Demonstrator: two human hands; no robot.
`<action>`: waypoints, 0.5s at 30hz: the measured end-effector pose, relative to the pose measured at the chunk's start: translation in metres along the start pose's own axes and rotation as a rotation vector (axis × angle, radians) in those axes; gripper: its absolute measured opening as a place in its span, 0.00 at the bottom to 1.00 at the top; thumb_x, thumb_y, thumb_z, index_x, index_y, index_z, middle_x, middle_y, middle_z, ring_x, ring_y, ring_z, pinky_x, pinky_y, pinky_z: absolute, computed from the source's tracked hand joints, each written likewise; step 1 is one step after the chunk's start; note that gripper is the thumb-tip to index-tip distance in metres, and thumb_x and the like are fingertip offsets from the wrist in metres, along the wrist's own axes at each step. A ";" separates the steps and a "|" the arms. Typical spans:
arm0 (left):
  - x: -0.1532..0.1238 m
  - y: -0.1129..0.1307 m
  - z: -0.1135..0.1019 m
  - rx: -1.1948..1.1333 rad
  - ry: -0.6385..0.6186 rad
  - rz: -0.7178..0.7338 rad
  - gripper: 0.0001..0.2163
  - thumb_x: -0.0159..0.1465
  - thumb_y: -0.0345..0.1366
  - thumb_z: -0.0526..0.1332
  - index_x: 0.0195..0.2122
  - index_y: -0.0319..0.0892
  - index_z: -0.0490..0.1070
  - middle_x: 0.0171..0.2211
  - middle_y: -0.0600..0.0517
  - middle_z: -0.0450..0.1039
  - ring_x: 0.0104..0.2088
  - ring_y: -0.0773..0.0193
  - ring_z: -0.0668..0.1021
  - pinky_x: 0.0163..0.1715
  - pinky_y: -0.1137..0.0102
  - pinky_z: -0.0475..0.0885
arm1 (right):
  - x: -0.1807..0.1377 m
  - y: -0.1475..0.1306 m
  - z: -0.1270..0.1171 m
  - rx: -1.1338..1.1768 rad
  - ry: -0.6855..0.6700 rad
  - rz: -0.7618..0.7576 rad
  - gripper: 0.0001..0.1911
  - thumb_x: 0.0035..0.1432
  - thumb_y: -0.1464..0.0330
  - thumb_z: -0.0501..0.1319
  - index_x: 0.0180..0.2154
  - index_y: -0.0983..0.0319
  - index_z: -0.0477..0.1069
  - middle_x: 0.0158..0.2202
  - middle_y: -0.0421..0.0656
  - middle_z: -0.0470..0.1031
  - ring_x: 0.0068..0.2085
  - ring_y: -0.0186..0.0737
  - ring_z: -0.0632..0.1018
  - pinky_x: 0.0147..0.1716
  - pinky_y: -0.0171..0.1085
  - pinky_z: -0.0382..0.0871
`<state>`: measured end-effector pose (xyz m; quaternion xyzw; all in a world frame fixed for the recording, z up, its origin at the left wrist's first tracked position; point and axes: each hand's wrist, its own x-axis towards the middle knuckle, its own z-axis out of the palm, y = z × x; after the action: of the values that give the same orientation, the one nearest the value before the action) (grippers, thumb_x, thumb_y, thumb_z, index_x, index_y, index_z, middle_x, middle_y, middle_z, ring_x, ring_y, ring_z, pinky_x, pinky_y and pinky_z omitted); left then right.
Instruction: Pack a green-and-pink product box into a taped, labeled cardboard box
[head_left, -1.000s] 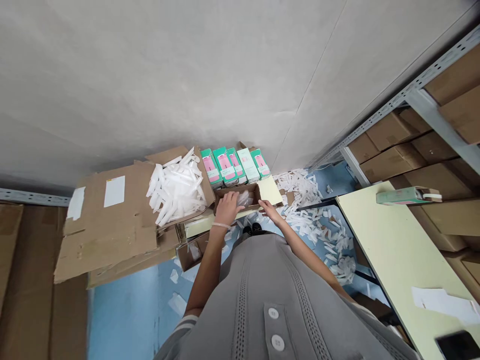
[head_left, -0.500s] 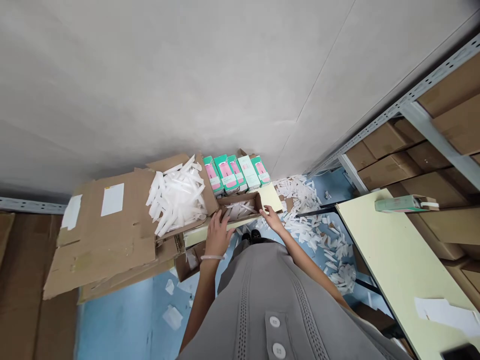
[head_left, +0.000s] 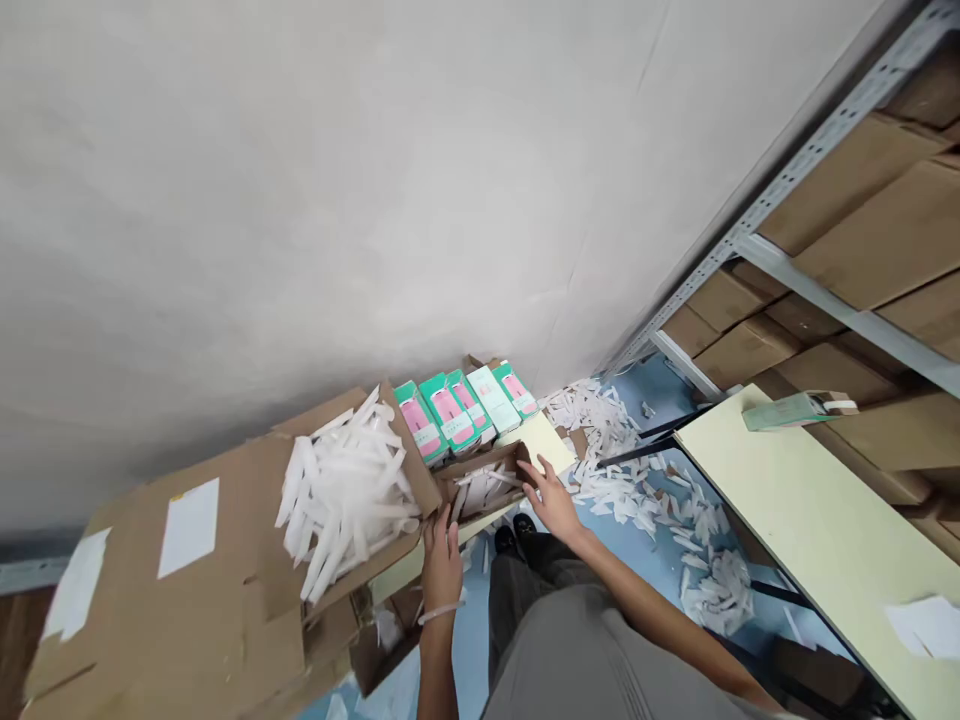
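A small cardboard box point(head_left: 501, 462), open at the top and filled with white plastic pieces point(head_left: 480, 487), is set on a pale yellow board point(head_left: 546, 437) close to the wall point(head_left: 375, 200). The left hand point(head_left: 442, 562) is laid against the near left corner of the box, fingers extended and pressed together. The right hand point(head_left: 553, 500) is placed at the near right edge, fingers spread. Nothing is pinched by either hand.

The box is hemmed in on the left by a large open carton point(head_left: 409, 450) heaped with white plastic sleeves point(head_left: 345, 495), and at the back by five green-and-pink cartons point(head_left: 450, 410) stood in a row against the wall. Flattened cardboard point(head_left: 150, 620) bearing two white labels point(head_left: 187, 525) is spread further left. Two dark shoes point(head_left: 514, 538) are seen below the box.

The floor point(head_left: 652, 380) is blue and littered with white paper scraps point(head_left: 637, 480), too many to be counted. On the right, one pale yellow table point(head_left: 795, 510) carries one green box point(head_left: 787, 410). A metal rack point(head_left: 780, 265) behind it is loaded with brown cardboard boxes point(head_left: 847, 170).
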<state>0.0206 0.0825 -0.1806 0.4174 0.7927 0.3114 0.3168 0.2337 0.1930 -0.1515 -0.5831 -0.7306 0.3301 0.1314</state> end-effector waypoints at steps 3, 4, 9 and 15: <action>0.002 0.002 -0.004 0.038 -0.026 -0.047 0.28 0.69 0.47 0.42 0.62 0.36 0.63 0.62 0.39 0.64 0.64 0.53 0.65 0.63 0.59 0.61 | 0.000 -0.007 0.011 0.061 0.003 0.080 0.27 0.66 0.66 0.50 0.65 0.56 0.57 0.64 0.50 0.62 0.57 0.48 0.72 0.54 0.45 0.68; 0.002 0.004 -0.005 0.067 -0.037 -0.073 0.29 0.69 0.47 0.41 0.62 0.35 0.63 0.62 0.39 0.64 0.64 0.52 0.66 0.62 0.59 0.61 | 0.000 -0.009 0.013 0.087 0.012 0.095 0.29 0.65 0.67 0.51 0.66 0.58 0.55 0.63 0.49 0.63 0.59 0.47 0.71 0.56 0.44 0.67; -0.003 0.018 -0.011 0.212 -0.084 -0.080 0.31 0.67 0.50 0.43 0.62 0.31 0.64 0.61 0.36 0.66 0.62 0.46 0.69 0.59 0.56 0.65 | -0.005 -0.017 0.007 0.120 0.050 0.142 0.33 0.61 0.69 0.54 0.67 0.61 0.52 0.64 0.51 0.62 0.61 0.48 0.68 0.58 0.45 0.64; -0.010 0.046 0.008 0.272 -0.106 0.053 0.32 0.66 0.52 0.44 0.61 0.33 0.66 0.58 0.37 0.70 0.58 0.45 0.73 0.54 0.56 0.70 | -0.031 0.003 -0.031 0.137 0.143 0.163 0.34 0.61 0.67 0.55 0.67 0.62 0.52 0.64 0.52 0.62 0.60 0.50 0.69 0.58 0.46 0.65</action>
<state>0.0526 0.0972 -0.1480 0.4932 0.7983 0.1870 0.2906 0.2631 0.1740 -0.1244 -0.6523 -0.6453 0.3464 0.1954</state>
